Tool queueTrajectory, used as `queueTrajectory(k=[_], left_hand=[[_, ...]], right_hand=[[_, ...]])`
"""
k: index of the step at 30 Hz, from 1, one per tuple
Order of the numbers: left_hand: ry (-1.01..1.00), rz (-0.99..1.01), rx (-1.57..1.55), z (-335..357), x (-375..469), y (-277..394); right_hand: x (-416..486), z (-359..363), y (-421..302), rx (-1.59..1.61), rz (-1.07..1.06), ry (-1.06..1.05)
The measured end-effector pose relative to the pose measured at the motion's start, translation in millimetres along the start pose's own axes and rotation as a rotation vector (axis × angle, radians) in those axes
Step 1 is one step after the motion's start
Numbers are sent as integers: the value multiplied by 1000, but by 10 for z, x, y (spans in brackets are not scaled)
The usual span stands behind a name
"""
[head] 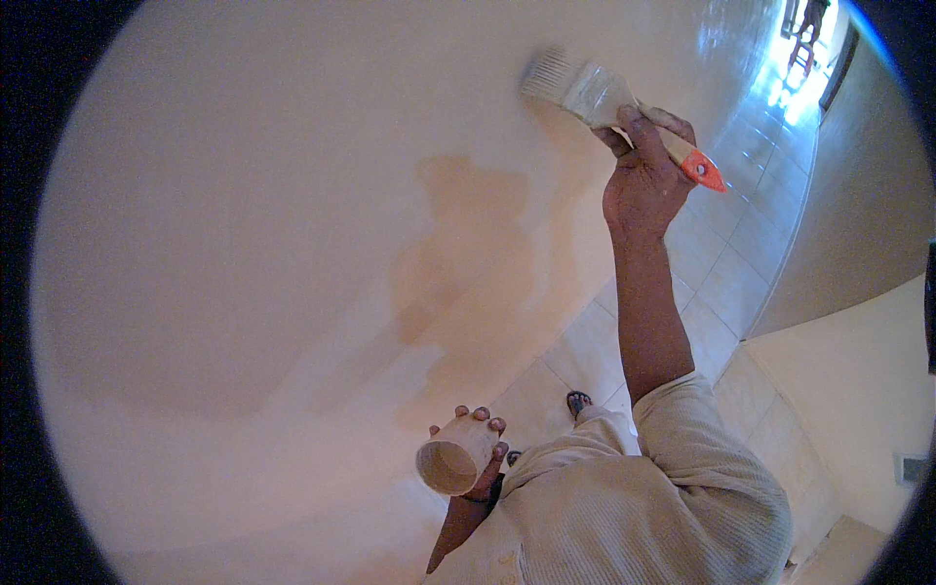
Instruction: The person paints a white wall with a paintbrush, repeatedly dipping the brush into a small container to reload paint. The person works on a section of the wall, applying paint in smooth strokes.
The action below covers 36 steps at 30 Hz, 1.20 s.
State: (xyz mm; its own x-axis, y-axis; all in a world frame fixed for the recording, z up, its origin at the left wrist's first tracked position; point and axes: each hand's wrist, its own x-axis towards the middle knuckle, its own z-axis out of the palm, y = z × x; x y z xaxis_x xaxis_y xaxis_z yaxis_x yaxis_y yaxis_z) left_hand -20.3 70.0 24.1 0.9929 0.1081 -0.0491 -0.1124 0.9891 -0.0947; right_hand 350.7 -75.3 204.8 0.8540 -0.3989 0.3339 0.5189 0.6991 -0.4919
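Note:
My right hand (647,164) holds a wide paintbrush (596,91) near its metal band; the handle ends in an orange tip with a hole. The bristles touch or lie very close to the pale wall (256,183), at the upper middle of the view. Below and left of the brush, a darker tan patch (468,248) marks the wall. My left hand (486,439) grips a round cup (457,457), low in the middle, its mouth tilted toward the camera. A smeared coating lines the cup; how much it contains cannot be told.
A floor of pale tiles (724,227) runs along the wall's foot, with a sandalled foot (579,402) on it. Another wall (863,197) stands at the right, bearing a small wall plate (911,469) lower down. At the bright far end, a person (810,22) is partly visible.

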Motion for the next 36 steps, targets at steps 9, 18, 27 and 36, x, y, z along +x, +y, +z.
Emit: queueTrajectory(k=[9,18,27,36], left_hand=[[-20,1,-12,-16,-27,9],[-32,16,5,36,-17,-27],[-13,46,59,-45,-6,-20],[-10,74,30,20,63,-78]], right_hand=[[-597,-1669,957,-212,227,345],[-1399,-442,596,-617,-244,-370],[-927,-582,456,-450,88,-953],[524,-704,279,-670,-609,-487]])
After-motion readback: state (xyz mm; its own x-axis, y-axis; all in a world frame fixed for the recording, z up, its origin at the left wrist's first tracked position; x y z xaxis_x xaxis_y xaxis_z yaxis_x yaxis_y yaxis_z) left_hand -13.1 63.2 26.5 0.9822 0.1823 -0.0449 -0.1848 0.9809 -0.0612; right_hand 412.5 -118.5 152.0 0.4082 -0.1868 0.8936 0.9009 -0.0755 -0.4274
